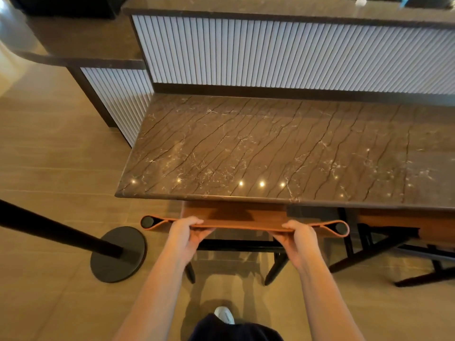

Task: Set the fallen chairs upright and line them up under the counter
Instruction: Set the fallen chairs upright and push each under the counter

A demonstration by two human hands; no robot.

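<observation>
An upright chair (242,223) with an orange-brown leather backrest and black legs stands at the near edge of the brown marble counter (258,148), its seat tucked partly beneath the top. My left hand (188,232) grips the backrest's top edge left of centre. My right hand (299,236) grips the same edge right of centre. To the right, a second chair (403,235) with the same brown seat and black frame lies tilted under the counter, its legs splayed toward me.
A black stanchion post with a round base (118,254) stands on the tiled floor to the left, close to the chair. Behind the counter rises a ribbed white panel (295,52) under a higher ledge. My foot (224,315) is just behind the chair.
</observation>
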